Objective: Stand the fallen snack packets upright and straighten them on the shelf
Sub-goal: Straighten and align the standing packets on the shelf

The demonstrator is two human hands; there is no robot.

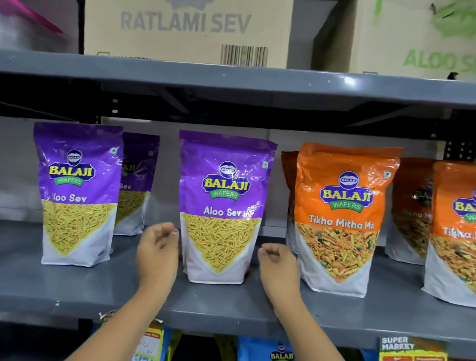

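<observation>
Neither grip holds anything: left hand point(158, 255) and right hand point(279, 266) hover loosely curled beside the middle Aloo Sev packet point(220, 208), upright on the shelf point(41, 282). Straightening step seems finished; next, check neighbouring packets.

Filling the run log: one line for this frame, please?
phase: straightening | left hand: open, left of middle Aloo Sev packet | right hand: open, at its right | packet: upright | shelf: front packets upright
</observation>
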